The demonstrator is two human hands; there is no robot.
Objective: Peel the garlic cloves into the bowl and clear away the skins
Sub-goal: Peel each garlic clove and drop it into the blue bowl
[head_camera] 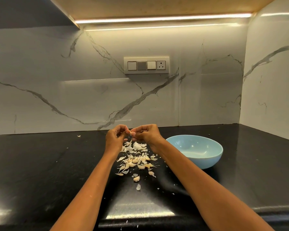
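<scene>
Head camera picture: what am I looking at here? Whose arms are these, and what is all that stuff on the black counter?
No robot here. A person wears a camera on the head, so you see their own arms reaching forward. The left hand and right hand together pinch one garlic clove, peeling it above the counter. Below lie loose skins and more cloves. To the right stands a blue bowl; it looks empty. On the wall is a switch panel.
</scene>
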